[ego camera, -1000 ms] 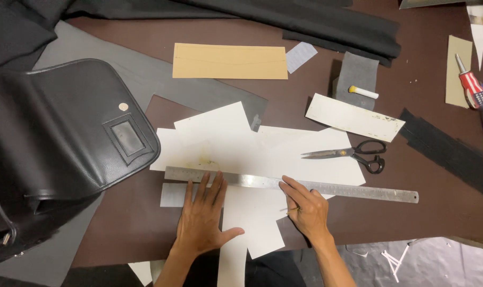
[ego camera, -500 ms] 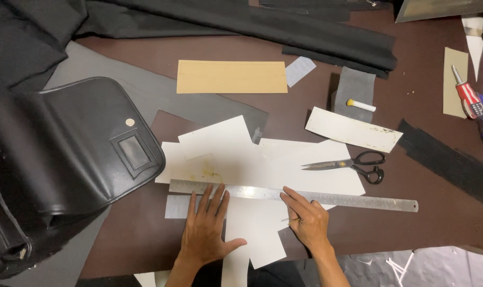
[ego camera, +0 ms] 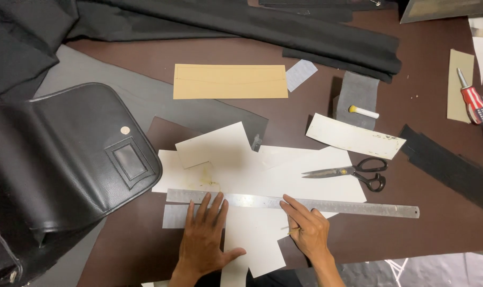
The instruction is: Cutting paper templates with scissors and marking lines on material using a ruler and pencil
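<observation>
Head view, looking straight down at a brown worktable (ego camera: pixel 422 250), and both hands are on the job. Left hand (ego camera: pixel 203 239) lies flat, fingers spread, palm on the white paper pattern (ego camera: pixel 262 175) with its fingertips pressing the lower edge of the long steel ruler (ego camera: pixel 292 203); it is splayed open and grips nothing, just pinning. Right hand (ego camera: pixel 308 229) sits just at three o'clock from it, fingers loosely curled, index reaching up to touch the ruler's lower edge; something thin seems pinched between thumb and finger, too small to identify, so whether that hand actually holds anything I cannot tell. The ruler lies across the pattern with its long axis running nine to three, tipped slightly down toward three o'clock, and it sits at twelve o'clock from both hands, touching their fingertips. Left hand covers the ruler's nine o'clock stretch, right hand its middle; the far three o'clock end runs out well beyond either, unpinned on the bare table. Black-handled scissors (ego camera: pixel 353 171) rest on the pattern at about one o'clock from the right hand, blades pointing to nine. Out at nine o'clock, a black leather bag (ego camera: pixel 71 159) lies open-flapped; a tan card strip (ego camera: pixel 229 81) and folded black fabric (ego camera: pixel 305 37) lie up at twelve.
</observation>
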